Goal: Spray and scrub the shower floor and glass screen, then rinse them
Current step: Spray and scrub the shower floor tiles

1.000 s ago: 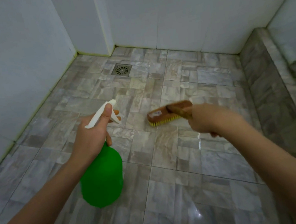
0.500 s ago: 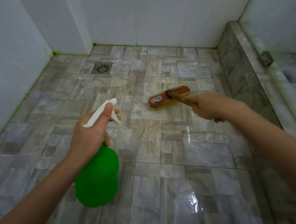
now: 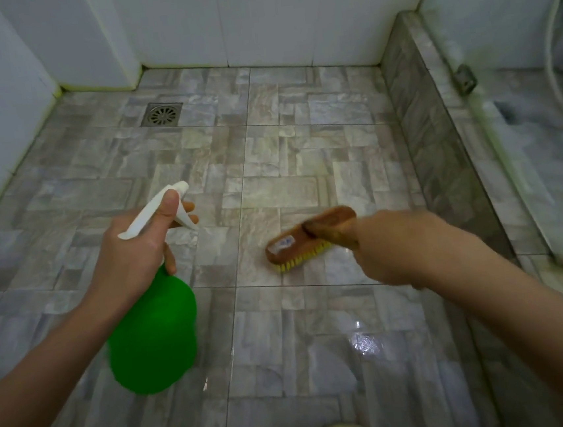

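Right now I work the floor with both hands busy, taking the drain as my mark. My left hand is wrapped round the neck of the bottle, thumb along the white spray head and two fingers curled over the trigger, so I can wet a patch without changing grip. The nozzle points toward the drain; the green body hangs below my fist, well on my side of the drain and off the tiles.

My right hand is closed round the handle of the brush, farther from the drain than the bottle's nozzle and out toward the ledge. The head tilts so the yellow bristles face down onto the tiles; whether they press or just skim I cannot tell. Holding it by the handle lets me push with the forearm.

The tiles nearest me, farthest from the drain, shine wet. Those around the drain look duller, so I judge the scrubbing is still to reach them. The glass screen runs along the ledge's outer side, untouched by either hand.
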Motion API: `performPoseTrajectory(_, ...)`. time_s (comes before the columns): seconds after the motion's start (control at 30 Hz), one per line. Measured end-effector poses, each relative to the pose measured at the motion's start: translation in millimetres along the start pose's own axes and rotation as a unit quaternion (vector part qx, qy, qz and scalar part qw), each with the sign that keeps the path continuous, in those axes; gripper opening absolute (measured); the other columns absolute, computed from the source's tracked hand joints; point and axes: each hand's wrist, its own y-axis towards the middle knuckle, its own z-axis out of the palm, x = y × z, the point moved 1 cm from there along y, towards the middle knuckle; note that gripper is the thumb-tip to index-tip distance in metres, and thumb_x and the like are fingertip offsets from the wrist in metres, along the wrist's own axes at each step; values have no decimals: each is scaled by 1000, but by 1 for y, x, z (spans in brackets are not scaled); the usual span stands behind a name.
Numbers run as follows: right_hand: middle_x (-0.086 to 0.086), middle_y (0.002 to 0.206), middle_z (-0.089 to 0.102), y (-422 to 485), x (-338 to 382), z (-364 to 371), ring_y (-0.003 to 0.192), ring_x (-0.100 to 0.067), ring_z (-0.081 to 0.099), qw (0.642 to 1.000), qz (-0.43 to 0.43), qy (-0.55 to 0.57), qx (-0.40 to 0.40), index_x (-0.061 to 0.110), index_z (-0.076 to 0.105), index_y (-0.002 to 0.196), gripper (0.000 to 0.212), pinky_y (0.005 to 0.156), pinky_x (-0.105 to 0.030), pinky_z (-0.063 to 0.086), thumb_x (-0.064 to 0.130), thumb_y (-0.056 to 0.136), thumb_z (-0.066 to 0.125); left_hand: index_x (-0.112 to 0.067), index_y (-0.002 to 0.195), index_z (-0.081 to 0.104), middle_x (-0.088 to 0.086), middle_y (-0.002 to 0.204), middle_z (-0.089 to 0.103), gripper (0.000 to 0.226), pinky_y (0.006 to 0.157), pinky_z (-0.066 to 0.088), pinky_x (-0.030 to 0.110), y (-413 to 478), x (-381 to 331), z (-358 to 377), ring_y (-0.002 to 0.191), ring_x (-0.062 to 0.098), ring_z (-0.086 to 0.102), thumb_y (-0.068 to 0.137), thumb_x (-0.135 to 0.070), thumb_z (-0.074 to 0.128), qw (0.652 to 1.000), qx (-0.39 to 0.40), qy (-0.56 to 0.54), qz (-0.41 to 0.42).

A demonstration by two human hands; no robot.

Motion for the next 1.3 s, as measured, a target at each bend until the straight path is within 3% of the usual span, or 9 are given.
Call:
performPoseTrajectory(0.17, 1, 85, 47, 13, -10, 17, 64, -18, 49, 996, 45, 27, -70, 44, 11, 148, 60, 61, -32, 40, 18, 100, 37, -44, 90, 72, -2, 98, 77, 39, 63, 51, 38, 0, -11, 23, 39, 18, 54, 89, -71, 44, 999, 46, -10, 10)
performPoseTrajectory(0.33, -6, 122, 55, -26, -48, 24, 90, -25, 59, 997, 74, 22, 21, 50, 9, 147, 76, 71, -36, 47, 10, 90, 39, -40, 90, 74, -9, 99, 77, 39, 52, 50, 27, 3, -21, 58, 44, 23, 61, 90, -68, 46, 996, 87, -15, 24)
performPoseTrajectory(0.43, -9, 121, 56, -27, -58, 35, 91, -26, 58, 992, 107, 60, -26, 46, 14, 148, 71, 72, -32, 46, 12, 91, 37, -29, 92, 75, -10, 97, 77, 42, 50, 48, 28, 4, -27, 77, 38, 23, 56, 90, -60, 47, 993, 108, -22, 29)
performPoseTrajectory(0.57, -12, 113, 60, -11, -77, 50, 73, -25, 53, 981, 144, 112, -70, 50, -6, 147, 80, 68, -37, 43, 10, 93, 36, -26, 93, 75, -8, 93, 77, 44, 52, 49, 29, 6, -35, 99, 37, 21, 55, 92, -59, 46, 990, 133, -22, 38)
performPoseTrajectory(0.73, -11, 124, 56, -37, -78, 51, 98, -32, 61, 982, 155, 100, -30, 41, 15, 151, 72, 78, -38, 48, 12, 90, 40, -27, 94, 76, 1, 91, 78, 46, 57, 51, 33, 6, -38, 113, 38, 23, 55, 90, -63, 47, 986, 160, -26, 43)
performPoseTrajectory(0.87, -11, 104, 62, -4, -101, 56, 72, -28, 57, 975, 157, 133, -86, 50, -6, 147, 80, 61, -33, 42, 11, 93, 38, -27, 96, 74, -9, 100, 77, 46, 58, 48, 32, 8, -42, 112, 38, 21, 53, 92, -62, 44, 985, 159, -27, 53)
performPoseTrajectory(1.03, -3, 84, 53, -26, -93, 33, 34, -12, 53, 985, 132, 112, 7, 24, 50, 135, 45, 36, -19, 36, 14, 93, 39, -50, 91, 73, -11, 103, 76, 36, 58, 50, 39, 17, -39, 104, 74, 41, 69, 88, -72, 45, 986, 150, -31, 69)
performPoseTrajectory(1.2, -11, 106, 61, 37, -99, 24, 73, -27, 60, 974, 104, 161, -121, 48, 10, 148, 66, 59, -33, 48, 13, 98, 34, -46, 89, 73, -7, 96, 77, 40, 59, 49, 39, 24, -36, 94, 46, 31, 58, 87, -74, 44, 989, 122, -28, 72)
performPoseTrajectory(1.3, -10, 95, 57, 43, -102, 1, 58, -22, 60, 973, 108, 180, -98, 33, 29, 147, 52, 40, -23, 45, 13, 99, 35, -42, 90, 71, -7, 97, 77, 36, 59, 48, 35, 27, -33, 90, 42, 26, 56, 93, -66, 45, 991, 111, -23, 67)
